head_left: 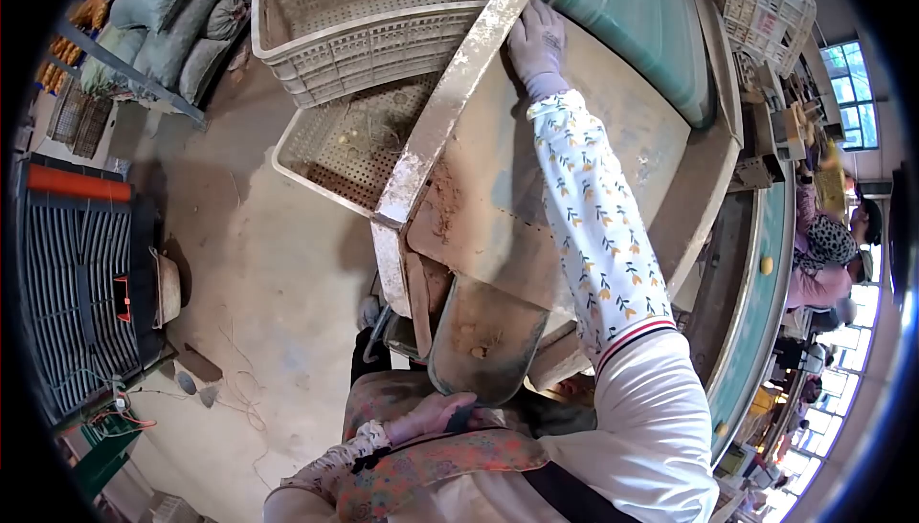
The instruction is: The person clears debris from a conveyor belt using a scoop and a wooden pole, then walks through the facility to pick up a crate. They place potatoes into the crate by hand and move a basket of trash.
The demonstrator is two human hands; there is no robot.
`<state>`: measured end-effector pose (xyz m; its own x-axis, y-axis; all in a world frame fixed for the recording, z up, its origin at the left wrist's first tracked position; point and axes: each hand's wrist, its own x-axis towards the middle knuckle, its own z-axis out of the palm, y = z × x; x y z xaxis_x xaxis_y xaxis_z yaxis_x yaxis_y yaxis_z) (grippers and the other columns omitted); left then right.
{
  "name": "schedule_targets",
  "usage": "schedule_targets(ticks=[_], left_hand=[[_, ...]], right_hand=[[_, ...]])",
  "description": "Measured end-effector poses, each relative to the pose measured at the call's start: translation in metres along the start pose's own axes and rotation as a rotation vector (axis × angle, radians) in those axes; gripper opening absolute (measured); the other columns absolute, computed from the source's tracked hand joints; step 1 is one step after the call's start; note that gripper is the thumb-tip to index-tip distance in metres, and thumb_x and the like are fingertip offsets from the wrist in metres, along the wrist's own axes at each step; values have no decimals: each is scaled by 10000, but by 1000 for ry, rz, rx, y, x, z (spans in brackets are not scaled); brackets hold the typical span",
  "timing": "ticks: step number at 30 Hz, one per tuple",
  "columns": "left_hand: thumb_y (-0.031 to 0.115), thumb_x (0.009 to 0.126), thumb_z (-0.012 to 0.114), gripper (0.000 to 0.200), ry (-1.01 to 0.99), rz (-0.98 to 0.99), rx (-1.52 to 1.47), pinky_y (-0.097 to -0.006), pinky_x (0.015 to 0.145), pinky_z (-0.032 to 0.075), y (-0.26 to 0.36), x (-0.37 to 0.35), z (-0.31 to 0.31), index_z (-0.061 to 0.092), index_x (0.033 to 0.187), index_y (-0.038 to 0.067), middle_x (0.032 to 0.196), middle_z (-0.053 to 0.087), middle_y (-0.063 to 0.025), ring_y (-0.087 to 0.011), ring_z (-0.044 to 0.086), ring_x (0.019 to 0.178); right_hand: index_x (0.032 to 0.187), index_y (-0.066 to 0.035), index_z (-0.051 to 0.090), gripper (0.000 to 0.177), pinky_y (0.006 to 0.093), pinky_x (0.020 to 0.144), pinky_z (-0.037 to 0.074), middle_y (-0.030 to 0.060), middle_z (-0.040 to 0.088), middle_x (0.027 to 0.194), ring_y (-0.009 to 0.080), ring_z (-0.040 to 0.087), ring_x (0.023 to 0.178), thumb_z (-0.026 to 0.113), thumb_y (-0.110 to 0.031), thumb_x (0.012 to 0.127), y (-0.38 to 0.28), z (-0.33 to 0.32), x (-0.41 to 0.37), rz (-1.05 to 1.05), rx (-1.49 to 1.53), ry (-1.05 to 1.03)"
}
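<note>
My right hand (539, 44), in a pale lilac glove, reaches far forward. Its fingers lie stretched out at the inner side of the worn white edge board (459, 92) of a sloping tray (498, 178). Loose brown soil lies on the tray near that board. Close to my body, my left hand (433, 418), also gloved, has its fingers curled over the apron in front of me. Something dark shows at its fingertips, too small to name. Just beyond it is a scoop-shaped trough (483, 332) with a small brown lump in it.
Two stacked plastic crates (373, 44) stand left of the board. A green conveyor belt (637, 21) rises ahead, and another belt (756, 312) runs along the right with round yellowish items. Full sacks (177, 16), a black slatted machine (77, 274) and people (823, 245) are farther off.
</note>
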<state>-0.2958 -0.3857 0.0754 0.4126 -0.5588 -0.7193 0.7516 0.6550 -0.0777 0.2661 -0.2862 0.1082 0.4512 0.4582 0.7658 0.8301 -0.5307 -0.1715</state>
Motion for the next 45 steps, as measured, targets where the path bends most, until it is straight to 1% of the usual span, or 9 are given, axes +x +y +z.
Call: schedule_targets(ticks=[8,19,22,26,30,35,40,43,45], left_hand=[[318,973,530,376,-254,-203,-145,-323,790,535,1,6,-20,588,1086,-36,933,666,-110,-205,652,833],[303,973,528,334,-179,-101,-41,-346,920,487,13,-12,-5,570,1059,-17,947,633,-80,-207,618,897],[314,958,560,362,-145,-45,-17,-333,847,522,8,-11,2,575,1042,-38,907,623,-87,-197,624,842],[311,967,551,367,-197,-98,-104,-323,805,531,3,-5,-4,579,1054,-44,911,622,-86,-186,623,819],[298,980,532,348,-346,-159,-158,-322,826,526,-11,13,-18,580,1045,-40,923,625,-83,-181,621,835],[295,973,552,305,-350,-251,-144,-288,827,520,16,-4,-11,591,1043,1,911,633,-66,-148,620,853],[301,941,610,304,-452,-308,-236,-284,803,527,2,14,-21,589,1039,14,912,639,-61,-148,632,858],[297,932,628,300,-481,-330,-232,-280,790,526,5,17,-25,589,1038,19,913,642,-56,-142,635,866],[296,931,631,292,-485,-353,-240,-281,787,525,6,13,-23,594,1031,24,911,643,-55,-141,636,870]], right_hand=[[1160,-27,567,477,508,1018,380,188,554,1172,383,505,1126,731,-260,778,-110,-68,-151,-187,351,-305],[937,-74,665,177,476,969,428,105,606,1062,339,552,1060,696,-179,798,-143,-150,-222,-431,675,-517],[988,-57,657,202,486,970,438,110,617,1065,345,565,1064,676,-155,812,-145,-199,-262,-208,757,-749],[1078,-34,630,280,491,988,429,153,591,1153,354,545,1108,664,-132,819,-172,-248,-238,-94,803,-837],[1181,-24,575,388,489,985,419,193,533,1236,373,508,1162,666,-131,819,-151,-174,-149,-316,599,-633],[1148,-34,575,369,497,972,405,177,529,1198,345,507,1154,677,-135,808,-157,-112,-155,-220,527,-656],[1309,-120,548,524,487,1098,329,126,522,1300,287,481,1241,693,-138,806,-164,-192,-212,-270,523,-996],[1354,-117,502,561,484,1097,330,137,519,1331,299,465,1264,679,-117,822,-171,-229,-216,49,703,-1152],[1382,-117,467,548,487,1101,325,155,499,1362,316,448,1285,636,-151,861,-174,-216,-183,45,732,-1004]])
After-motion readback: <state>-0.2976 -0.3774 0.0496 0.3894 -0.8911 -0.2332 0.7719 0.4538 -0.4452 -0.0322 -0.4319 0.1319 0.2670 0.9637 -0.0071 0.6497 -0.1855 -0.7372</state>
